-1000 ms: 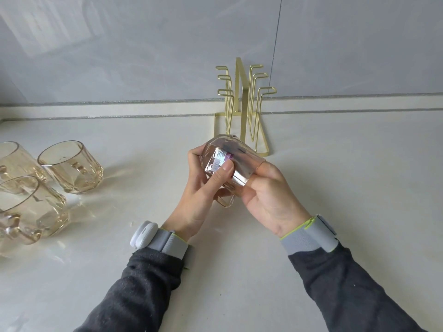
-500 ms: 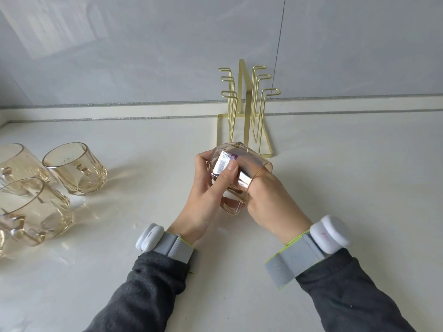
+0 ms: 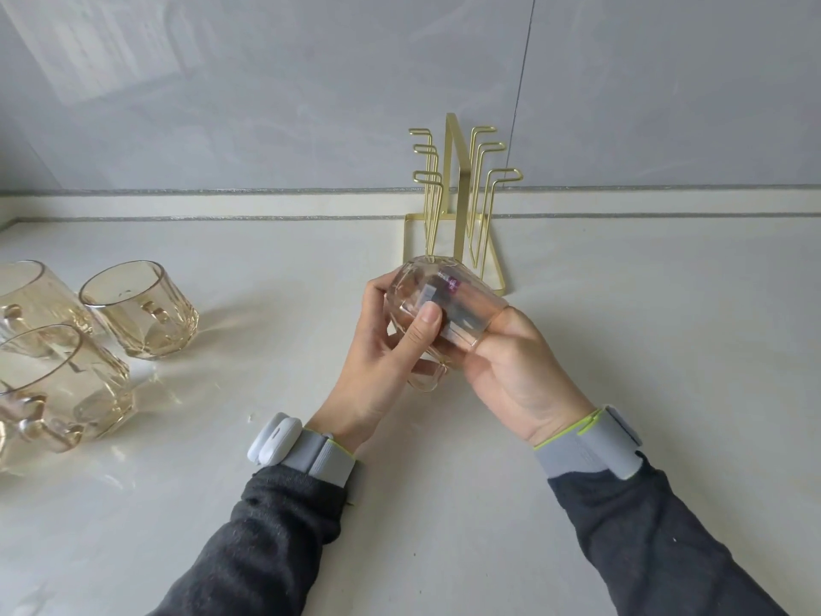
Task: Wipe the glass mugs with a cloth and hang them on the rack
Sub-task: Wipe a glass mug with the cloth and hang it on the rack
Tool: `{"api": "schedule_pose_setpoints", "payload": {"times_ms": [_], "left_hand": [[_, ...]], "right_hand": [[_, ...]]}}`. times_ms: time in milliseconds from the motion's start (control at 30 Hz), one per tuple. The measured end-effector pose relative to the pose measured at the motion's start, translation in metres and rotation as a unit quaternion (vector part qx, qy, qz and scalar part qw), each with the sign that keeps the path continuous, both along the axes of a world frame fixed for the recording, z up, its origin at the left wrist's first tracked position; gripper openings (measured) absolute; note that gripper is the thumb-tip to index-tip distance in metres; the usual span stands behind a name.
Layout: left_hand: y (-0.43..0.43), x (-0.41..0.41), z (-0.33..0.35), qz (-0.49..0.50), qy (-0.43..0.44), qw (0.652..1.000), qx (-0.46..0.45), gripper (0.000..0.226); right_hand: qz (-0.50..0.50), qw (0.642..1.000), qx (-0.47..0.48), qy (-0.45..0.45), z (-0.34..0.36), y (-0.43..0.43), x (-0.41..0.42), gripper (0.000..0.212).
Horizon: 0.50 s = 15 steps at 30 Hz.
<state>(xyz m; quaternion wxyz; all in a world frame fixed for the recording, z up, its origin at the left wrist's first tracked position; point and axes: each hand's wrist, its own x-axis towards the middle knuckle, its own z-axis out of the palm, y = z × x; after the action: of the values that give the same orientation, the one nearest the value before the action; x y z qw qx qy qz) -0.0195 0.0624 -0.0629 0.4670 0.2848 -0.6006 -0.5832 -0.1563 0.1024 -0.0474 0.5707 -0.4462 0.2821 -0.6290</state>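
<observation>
I hold a clear amber glass mug (image 3: 411,289) tilted above the counter, its base toward the rack. My left hand (image 3: 384,353) grips it from the left with the thumb on its side. My right hand (image 3: 511,366) has fingers inside the mug with a grey cloth (image 3: 453,313). The mug's handle (image 3: 426,382) points down between my hands. A gold wire rack (image 3: 462,188) with bare pegs stands just behind the mug. Three more amber mugs stand at the left: one (image 3: 142,311), one (image 3: 62,389) nearer me, one (image 3: 26,295) at the frame's edge.
The pale counter (image 3: 622,304) runs to a grey wall with a low ledge (image 3: 266,202) behind the rack. Both wrists carry grey bands with white sensor pods.
My right wrist has rolled, so its sensor pod now faces away. The mug has turned in my hands and its label has shifted round. The mug stays in front of the rack.
</observation>
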Motion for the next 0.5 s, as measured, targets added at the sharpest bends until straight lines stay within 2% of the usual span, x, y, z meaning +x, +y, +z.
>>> {"api": "schedule_pose_setpoints", "payload": {"times_ms": [133, 300, 500], "left_hand": [[-0.0027, 0.0022, 0.0016, -0.018, 0.003, 1.000, 0.013, 0.066], [-0.0072, 0.0021, 0.0009, -0.047, 0.013, 0.996, 0.070, 0.050], [-0.0032, -0.0017, 0.0044, -0.065, 0.047, 0.992, 0.098, 0.050]], "right_hand": [[0.039, 0.990, 0.015, -0.134, 0.0045, -0.0001, -0.0030, 0.044], [0.013, 0.968, 0.073, -0.242, 0.0008, -0.0023, -0.0005, 0.045], [-0.010, 0.967, 0.104, -0.232, -0.0031, -0.0048, 0.0017, 0.044]]}}
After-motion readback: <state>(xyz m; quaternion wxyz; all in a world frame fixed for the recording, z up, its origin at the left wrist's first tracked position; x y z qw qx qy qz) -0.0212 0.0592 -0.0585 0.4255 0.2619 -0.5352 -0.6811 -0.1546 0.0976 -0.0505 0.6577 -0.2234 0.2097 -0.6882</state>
